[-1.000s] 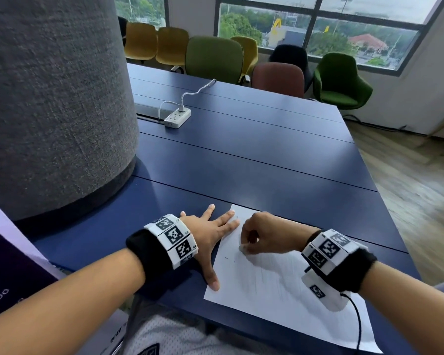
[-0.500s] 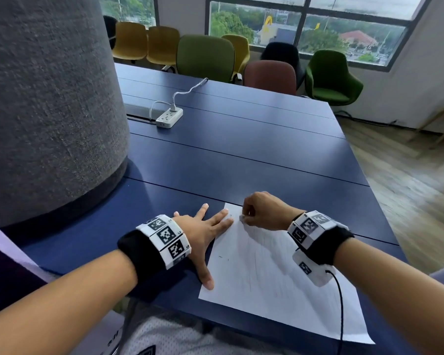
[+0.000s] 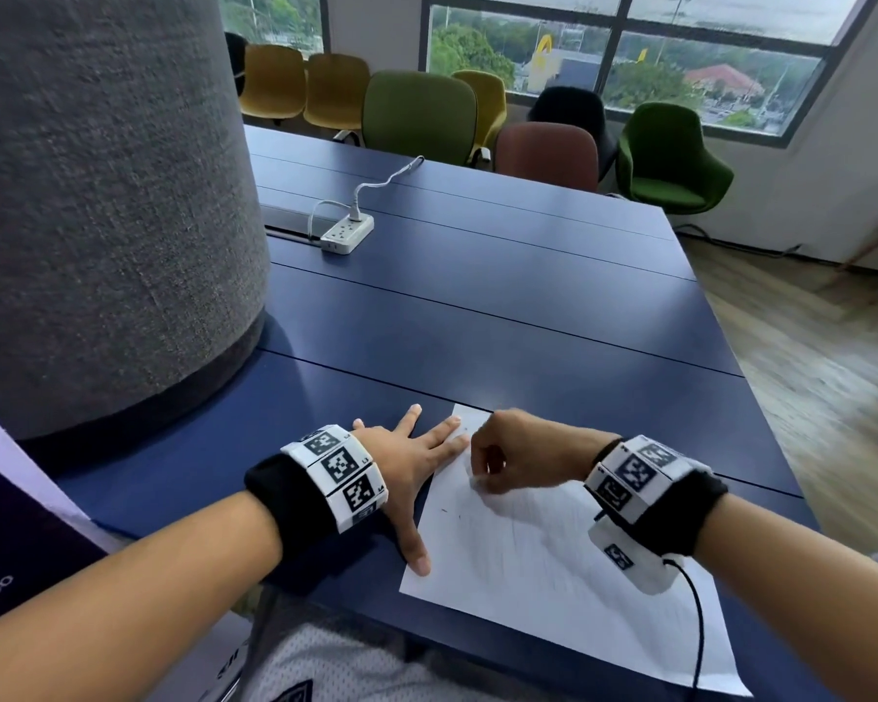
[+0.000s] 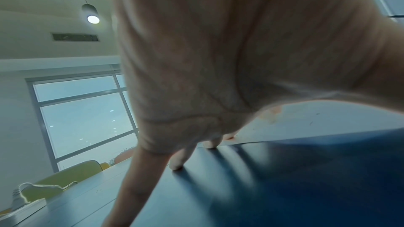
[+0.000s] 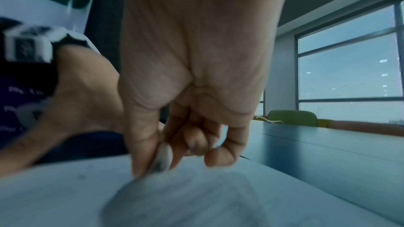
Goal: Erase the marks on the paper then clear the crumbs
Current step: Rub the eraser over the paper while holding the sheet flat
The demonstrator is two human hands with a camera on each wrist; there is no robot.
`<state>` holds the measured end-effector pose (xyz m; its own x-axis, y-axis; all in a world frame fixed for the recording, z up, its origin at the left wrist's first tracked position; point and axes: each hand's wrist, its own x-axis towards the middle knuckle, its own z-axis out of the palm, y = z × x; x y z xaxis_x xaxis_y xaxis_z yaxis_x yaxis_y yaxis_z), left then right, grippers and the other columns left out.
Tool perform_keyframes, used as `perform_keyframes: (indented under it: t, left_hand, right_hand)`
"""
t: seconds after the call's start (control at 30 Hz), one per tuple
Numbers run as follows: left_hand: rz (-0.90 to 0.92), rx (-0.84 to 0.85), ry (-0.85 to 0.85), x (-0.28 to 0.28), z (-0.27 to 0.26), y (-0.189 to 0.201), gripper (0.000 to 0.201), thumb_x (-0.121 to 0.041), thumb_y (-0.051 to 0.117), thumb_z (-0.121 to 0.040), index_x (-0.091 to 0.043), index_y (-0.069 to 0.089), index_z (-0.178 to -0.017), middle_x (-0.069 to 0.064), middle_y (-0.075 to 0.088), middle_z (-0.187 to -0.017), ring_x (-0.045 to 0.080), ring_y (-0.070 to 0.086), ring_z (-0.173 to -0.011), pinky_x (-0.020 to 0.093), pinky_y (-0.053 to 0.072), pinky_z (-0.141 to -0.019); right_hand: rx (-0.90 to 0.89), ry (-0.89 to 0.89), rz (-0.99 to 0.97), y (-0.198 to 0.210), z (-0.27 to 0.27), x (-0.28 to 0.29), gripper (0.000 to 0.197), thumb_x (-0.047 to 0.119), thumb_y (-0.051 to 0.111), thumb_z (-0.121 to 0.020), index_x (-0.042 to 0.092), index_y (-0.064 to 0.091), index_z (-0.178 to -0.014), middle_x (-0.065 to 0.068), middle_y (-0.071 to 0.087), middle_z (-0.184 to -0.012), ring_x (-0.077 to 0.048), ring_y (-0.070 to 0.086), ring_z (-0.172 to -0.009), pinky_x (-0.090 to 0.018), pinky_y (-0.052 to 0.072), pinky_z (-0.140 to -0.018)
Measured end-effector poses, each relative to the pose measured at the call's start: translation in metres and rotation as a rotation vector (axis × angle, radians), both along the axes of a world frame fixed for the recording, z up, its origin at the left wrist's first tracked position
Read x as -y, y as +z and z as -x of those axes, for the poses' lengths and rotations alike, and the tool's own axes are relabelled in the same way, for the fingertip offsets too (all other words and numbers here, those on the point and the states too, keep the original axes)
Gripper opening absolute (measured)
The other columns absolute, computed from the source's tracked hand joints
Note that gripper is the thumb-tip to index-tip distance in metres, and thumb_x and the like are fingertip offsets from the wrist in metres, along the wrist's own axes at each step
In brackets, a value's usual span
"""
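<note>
A white sheet of paper (image 3: 553, 575) with faint pencil marks lies at the near edge of the blue table (image 3: 503, 321). My left hand (image 3: 411, 463) lies flat with fingers spread, pressing the paper's left edge; its thumb rests on the near left corner. My right hand (image 3: 503, 458) is curled and pinches a small white eraser (image 5: 163, 158) between thumb and fingers, its tip down on the paper (image 5: 174, 196) near the far left corner. A few dark specks (image 3: 444, 510) lie on the sheet beside my left hand.
A large grey fabric-covered column (image 3: 97, 195) stands on the table at left. A white power strip (image 3: 347, 234) with a cable lies farther back. Several coloured chairs (image 3: 419, 116) line the far side under the windows. Wood floor lies to the right.
My right hand with the eraser slid up toward the paper's far corner, then back a little toward me. The left hand stays pressed on the sheet.
</note>
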<state>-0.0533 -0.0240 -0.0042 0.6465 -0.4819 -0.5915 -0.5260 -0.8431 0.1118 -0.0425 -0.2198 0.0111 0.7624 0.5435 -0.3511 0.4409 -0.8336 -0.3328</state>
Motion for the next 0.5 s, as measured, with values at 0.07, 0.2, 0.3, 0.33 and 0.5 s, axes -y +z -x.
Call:
perform_keyframes:
  t: [0.07,0.2,0.3,0.33,0.5]
  left_hand:
    - [-0.003,-0.003,-0.003,0.001,0.000,0.001,0.150,-0.072,0.084,-0.048,-0.044,-0.021,-0.151,-0.030,-0.031,-0.154,0.025,-0.028,-0.147,0.080,0.008,-0.106]
    - [-0.002,0.002,-0.006,0.000,-0.001,-0.001,0.150,-0.074,0.083,-0.047,-0.045,-0.021,-0.150,-0.030,-0.032,-0.154,0.026,-0.028,-0.147,0.080,0.007,-0.106]
    - [-0.005,-0.005,0.000,0.001,0.000,0.001,0.151,-0.071,0.084,-0.049,-0.043,-0.023,-0.150,-0.028,-0.032,-0.155,0.026,-0.028,-0.147,0.080,0.006,-0.106]
    - [-0.009,-0.007,-0.002,0.001,0.000,0.001,0.151,-0.072,0.084,-0.049,-0.042,-0.024,-0.150,-0.028,-0.032,-0.154,0.026,-0.028,-0.147,0.080,0.006,-0.107]
    - [-0.002,-0.009,-0.004,0.000,-0.001,0.000,0.152,-0.073,0.084,-0.048,-0.043,-0.024,-0.150,-0.029,-0.032,-0.154,0.026,-0.029,-0.147,0.079,0.006,-0.107]
  right_hand:
    - [-0.004,-0.013,-0.008,0.001,-0.002,0.000,0.009,0.024,0.073,-0.082,0.016,0.070,-0.084,0.012,0.061,-0.069,0.000,0.053,-0.057,-0.011,0.040,-0.055]
    - [0.119,-0.099,-0.060,-0.002,-0.006,0.002,0.009,0.024,0.071,-0.082,0.017,0.066,-0.079,0.004,0.066,-0.075,-0.009,0.055,-0.063,-0.026,0.049,-0.063]
    - [-0.026,0.033,-0.043,-0.001,0.012,-0.003,0.008,0.020,0.073,-0.081,0.017,0.066,-0.080,0.014,0.058,-0.068,0.000,0.051,-0.057,-0.011,0.040,-0.055]
    - [-0.061,0.058,-0.035,0.001,0.015,-0.005,0.010,0.021,0.074,-0.082,0.018,0.065,-0.078,0.015,0.057,-0.066,0.001,0.051,-0.055,-0.010,0.040,-0.053]
    - [0.048,-0.016,-0.093,0.000,0.015,-0.003,0.009,0.020,0.073,-0.082,0.017,0.065,-0.077,0.009,0.061,-0.070,-0.004,0.051,-0.058,-0.016,0.040,-0.057]
